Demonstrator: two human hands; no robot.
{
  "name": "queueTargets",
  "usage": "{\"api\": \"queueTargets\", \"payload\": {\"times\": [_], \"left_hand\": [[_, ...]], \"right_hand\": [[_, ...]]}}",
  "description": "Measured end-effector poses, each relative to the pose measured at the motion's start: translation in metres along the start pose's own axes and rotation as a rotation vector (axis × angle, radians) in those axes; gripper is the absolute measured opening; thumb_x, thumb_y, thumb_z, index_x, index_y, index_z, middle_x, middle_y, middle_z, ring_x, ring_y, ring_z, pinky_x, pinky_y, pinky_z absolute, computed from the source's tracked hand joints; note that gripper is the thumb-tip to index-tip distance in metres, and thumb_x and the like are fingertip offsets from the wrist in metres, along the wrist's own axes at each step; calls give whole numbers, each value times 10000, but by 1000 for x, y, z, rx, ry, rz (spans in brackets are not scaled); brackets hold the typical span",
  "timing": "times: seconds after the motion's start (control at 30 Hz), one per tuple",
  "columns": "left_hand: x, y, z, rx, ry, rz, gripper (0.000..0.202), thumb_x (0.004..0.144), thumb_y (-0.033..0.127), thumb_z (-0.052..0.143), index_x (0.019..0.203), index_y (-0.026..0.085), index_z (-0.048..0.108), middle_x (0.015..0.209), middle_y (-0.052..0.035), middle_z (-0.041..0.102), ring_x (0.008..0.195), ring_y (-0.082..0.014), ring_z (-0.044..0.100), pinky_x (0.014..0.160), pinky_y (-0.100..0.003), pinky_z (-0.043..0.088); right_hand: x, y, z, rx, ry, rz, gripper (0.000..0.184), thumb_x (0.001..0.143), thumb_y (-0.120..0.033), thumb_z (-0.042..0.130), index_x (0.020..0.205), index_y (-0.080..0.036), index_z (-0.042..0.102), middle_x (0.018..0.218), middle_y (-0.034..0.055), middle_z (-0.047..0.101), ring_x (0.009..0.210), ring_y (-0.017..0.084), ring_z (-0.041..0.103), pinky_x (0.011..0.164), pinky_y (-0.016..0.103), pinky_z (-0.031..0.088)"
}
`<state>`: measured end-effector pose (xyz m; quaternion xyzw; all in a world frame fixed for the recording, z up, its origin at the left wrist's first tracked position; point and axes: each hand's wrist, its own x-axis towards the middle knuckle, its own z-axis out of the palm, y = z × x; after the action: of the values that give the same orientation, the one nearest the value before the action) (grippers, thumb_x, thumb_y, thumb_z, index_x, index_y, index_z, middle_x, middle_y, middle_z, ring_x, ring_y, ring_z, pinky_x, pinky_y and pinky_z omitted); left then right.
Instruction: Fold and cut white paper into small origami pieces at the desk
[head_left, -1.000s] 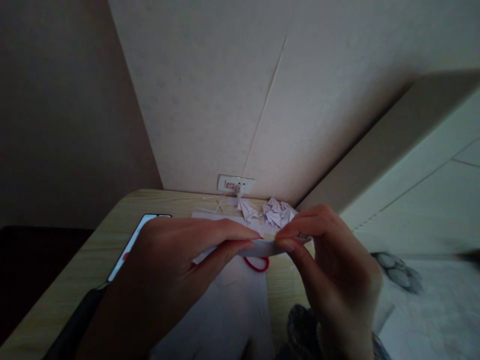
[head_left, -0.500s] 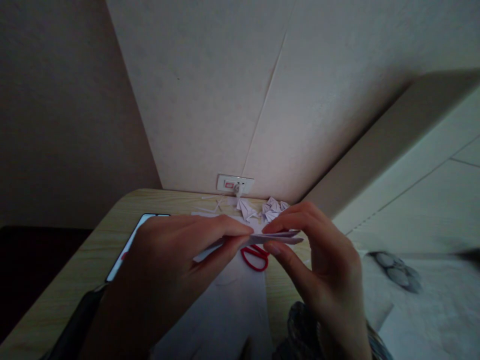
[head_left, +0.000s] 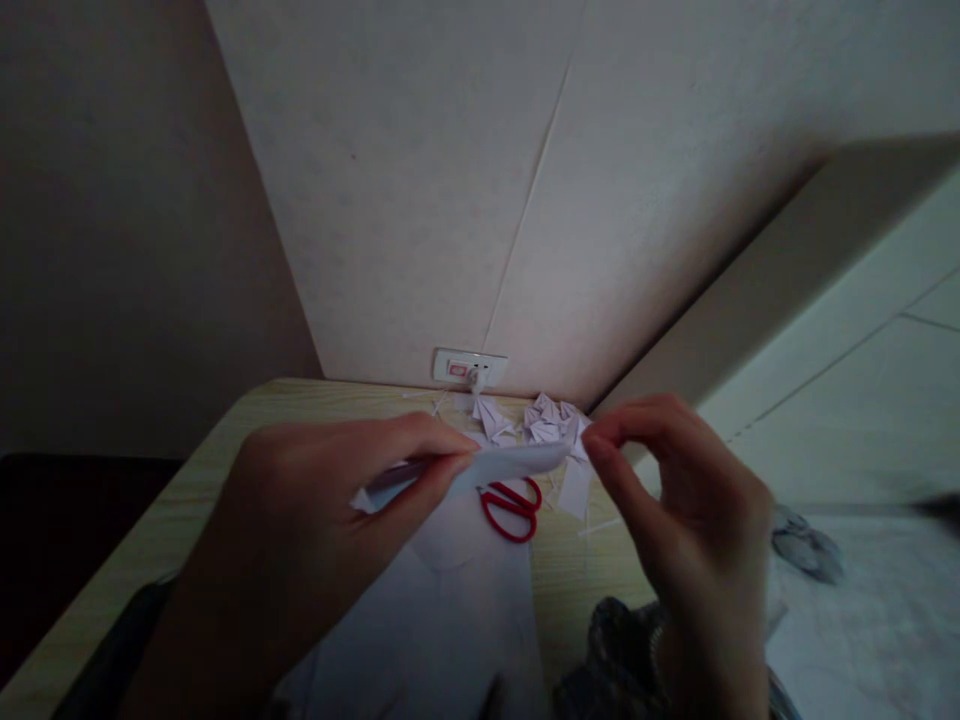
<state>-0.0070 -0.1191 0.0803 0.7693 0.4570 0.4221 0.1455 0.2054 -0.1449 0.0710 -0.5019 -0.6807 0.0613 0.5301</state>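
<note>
My left hand (head_left: 352, 500) pinches a folded strip of white paper (head_left: 510, 462) between thumb and forefinger, above the table. The strip reaches right from my fingertips, its right part slightly curved. My right hand (head_left: 675, 490) is closed in a pinch at the strip's right end; whether its fingertips grip the paper or sit just past it, I cannot tell. Below the strip lies a pair of scissors with red handles (head_left: 511, 510), blades mostly hidden, on a large white sheet (head_left: 450, 610).
Several folded white paper pieces (head_left: 546, 418) lie by the wall, with a small paper rectangle (head_left: 575, 487) and thin paper scraps nearby. A wall socket (head_left: 470, 368) holds a plug above the wooden table (head_left: 277, 405). A pale piece of furniture rises at right.
My right hand has moved right, from the middle of the folded paper to its far end. My left hand has shifted slightly left, and the phone seen earlier is now hidden behind it.
</note>
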Motion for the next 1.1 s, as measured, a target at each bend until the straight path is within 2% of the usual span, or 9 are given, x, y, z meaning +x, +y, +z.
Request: {"api": "queueTargets", "payload": {"times": [0.13, 0.27, 0.33, 0.4, 0.47, 0.6, 0.77, 0.9, 1.1], "left_hand": [[3, -2, -4, -145, 131, -209, 108, 789, 277, 677, 724, 282, 763, 720, 92, 771, 668, -119, 678, 646, -201, 513], [7, -3, -4, -409, 93, -369, 78, 796, 284, 683, 788, 242, 749, 730, 58, 774, 616, -118, 674, 535, -183, 500], [8, -3, -4, -466, 49, -391, 66, 800, 273, 685, 833, 238, 730, 737, 57, 775, 604, -110, 672, 490, -160, 473], [9, -5, -4, -482, 31, -388, 70, 798, 269, 689, 857, 240, 715, 742, 60, 775, 605, -106, 673, 471, -144, 453], [9, -7, -5, -461, 25, -361, 60, 802, 276, 677, 819, 236, 719, 715, 60, 762, 585, -101, 660, 458, -139, 437], [9, -10, -8, -381, -70, -277, 143, 827, 289, 637, 752, 242, 750, 678, 52, 753, 550, -98, 639, 451, -140, 438], [8, -15, -5, -413, -124, -213, 129, 788, 295, 668, 876, 289, 762, 860, 39, 792, 698, -126, 713, 566, -158, 537], [10, -17, -2, -456, -149, -240, 153, 766, 255, 686, 899, 290, 752, 924, 36, 784, 761, -135, 730, 630, -170, 570], [9, -12, -6, -462, -10, -298, 126, 801, 261, 698, 921, 278, 731, 937, 45, 777, 767, -115, 700, 627, -160, 537]], "right_hand": [[1, 5, -3, 36, 96, 73, 132, 885, -142, 649, 780, -222, 640, 750, -27, 594, 720, 131, 572, 673, 277, 455], [-2, 1, 11, 179, -147, 126, 48, 895, -253, 649, 932, -242, 678, 870, 0, 648, 807, 160, 625, 703, 292, 499], [-5, -1, 20, 279, -216, 133, 203, 873, -257, 677, 1075, -274, 659, 959, 5, 668, 866, 170, 645, 727, 292, 531], [-7, 0, 26, 321, -180, 112, 417, 856, -200, 692, 1241, -325, 589, 1025, 4, 674, 909, 172, 651, 755, 294, 550], [-9, 1, 29, 304, -144, 47, 512, 858, -121, 666, 1298, -359, 559, 1063, 3, 680, 935, 172, 648, 780, 300, 549], [-7, 2, 26, 271, -166, -96, 396, 867, -10, 584, 1085, -322, 693, 981, -22, 707, 927, 150, 639, 792, 283, 517], [-6, 3, 24, 283, -51, -44, 324, 873, -17, 590, 965, -294, 731, 921, -34, 725, 882, 139, 630, 779, 284, 492], [-8, 9, 26, 315, 0, -27, 336, 852, -15, 605, 952, -302, 748, 907, -26, 740, 864, 160, 644, 763, 307, 500], [9, 19, 36, 365, -43, -39, 247, 852, -83, 624, 900, -283, 761, 886, -4, 735, 848, 172, 651, 735, 319, 529]]}}
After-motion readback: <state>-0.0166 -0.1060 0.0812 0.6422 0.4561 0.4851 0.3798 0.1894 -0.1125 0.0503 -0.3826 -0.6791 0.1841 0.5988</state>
